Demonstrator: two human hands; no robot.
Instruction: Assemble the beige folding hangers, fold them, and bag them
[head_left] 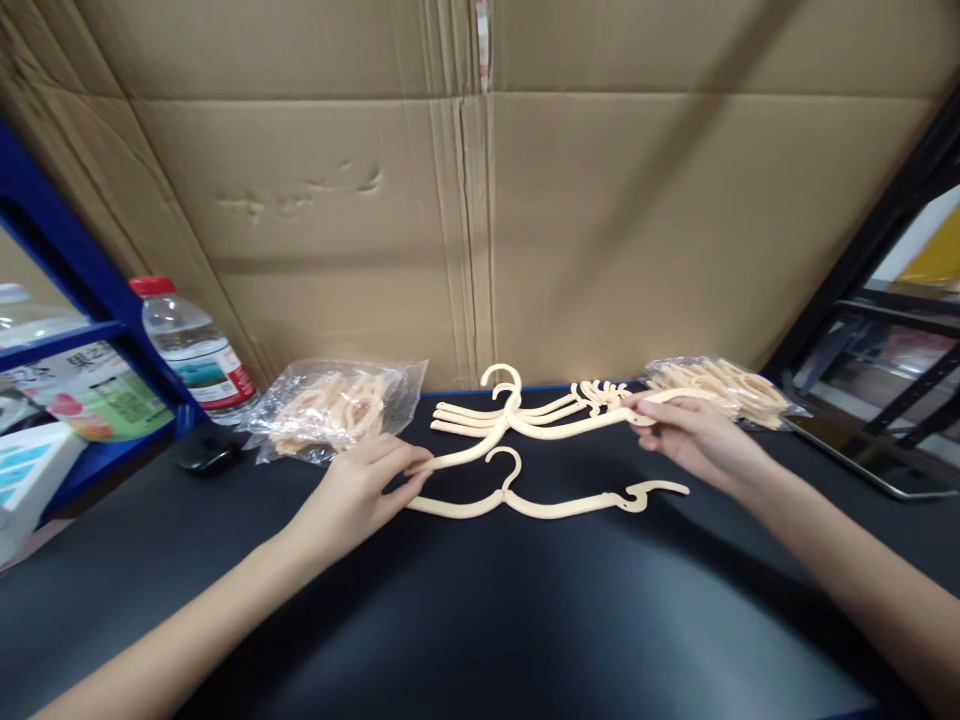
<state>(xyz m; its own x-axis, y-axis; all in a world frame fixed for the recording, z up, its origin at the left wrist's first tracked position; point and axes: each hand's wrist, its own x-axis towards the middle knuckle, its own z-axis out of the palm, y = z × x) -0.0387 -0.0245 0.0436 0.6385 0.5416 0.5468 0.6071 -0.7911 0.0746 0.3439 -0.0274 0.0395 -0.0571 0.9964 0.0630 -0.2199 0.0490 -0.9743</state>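
My left hand [367, 487] pinches the left end of a cream plastic hanger [525, 428], and my right hand [686, 432] grips its right end, so the hanger is held just above the black table [480, 610]. A second cream hanger [547, 500] lies flat on the table in front of it. Behind the held one sits a small stack of the same hangers [487, 412].
A clear bag of hangers [334, 405] lies at the back left and another bag [731, 388] at the back right. A water bottle [193, 348] and a dark small object [208, 456] stand at the left by blue shelving [67, 330]. A cardboard wall [480, 200] closes the back.
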